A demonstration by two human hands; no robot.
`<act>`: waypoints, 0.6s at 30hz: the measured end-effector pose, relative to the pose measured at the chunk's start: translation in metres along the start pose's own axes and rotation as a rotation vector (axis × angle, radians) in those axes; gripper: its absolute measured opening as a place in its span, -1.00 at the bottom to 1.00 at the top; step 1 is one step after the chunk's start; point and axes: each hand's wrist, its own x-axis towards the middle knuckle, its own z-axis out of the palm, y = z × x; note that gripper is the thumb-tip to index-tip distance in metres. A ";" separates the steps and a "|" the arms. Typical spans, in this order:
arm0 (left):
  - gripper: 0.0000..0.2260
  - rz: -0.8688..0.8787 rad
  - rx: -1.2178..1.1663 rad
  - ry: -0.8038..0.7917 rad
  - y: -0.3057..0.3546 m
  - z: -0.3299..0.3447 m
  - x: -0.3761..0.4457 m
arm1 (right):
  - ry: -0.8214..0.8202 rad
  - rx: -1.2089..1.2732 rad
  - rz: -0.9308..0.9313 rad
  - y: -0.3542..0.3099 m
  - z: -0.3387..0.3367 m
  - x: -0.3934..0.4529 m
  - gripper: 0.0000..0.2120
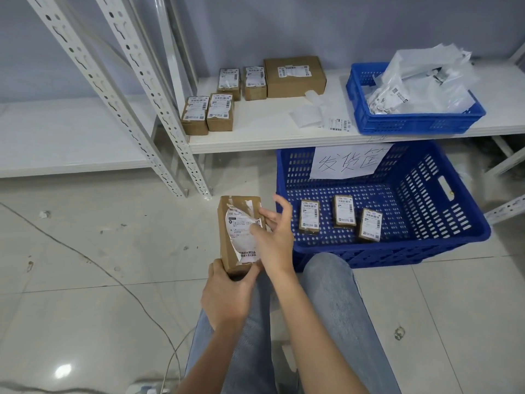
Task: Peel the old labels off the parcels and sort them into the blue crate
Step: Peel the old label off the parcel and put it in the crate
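Left hand [225,297] grip curled round the bottom of a brown parcel [241,233], right hand [274,234] pinching its torn label [241,223] (partly lifted), three labelled parcels [341,217] in the blue crate [420,245] on the floor

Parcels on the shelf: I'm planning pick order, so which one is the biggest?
The large brown box at the back of the shelf, right of the four small parcels; it is clearly wider than each.

One parcel [240,234] in the grip. Three small parcels [344,211] right of the grip, in the large blue crate [420,223]. Five parcels [220,116] above and beyond the grip on the shelf [270,137]. Two blue crates altogether, the smaller one [409,120] far up right.
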 end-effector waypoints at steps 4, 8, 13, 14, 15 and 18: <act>-0.56 0.023 0.021 -0.008 -0.002 0.002 0.000 | -0.033 -0.415 -0.096 -0.007 0.008 0.009 -0.63; -0.57 0.012 0.012 -0.007 -0.001 0.000 0.001 | -0.058 -0.312 -0.048 -0.003 0.014 0.014 -0.91; -0.59 0.012 0.020 -0.015 -0.002 0.000 0.002 | -0.037 -0.185 0.003 -0.002 0.010 0.009 -0.75; -0.60 0.013 0.019 -0.016 -0.003 0.000 0.002 | -0.028 -0.176 0.012 -0.002 0.009 0.008 -0.75; -0.60 0.015 0.021 -0.015 -0.003 0.000 0.002 | -0.016 -0.168 0.021 -0.002 0.009 0.008 -0.75; -0.59 0.017 0.031 -0.017 -0.002 -0.001 0.002 | 0.004 -0.136 0.027 -0.003 0.009 0.008 -0.72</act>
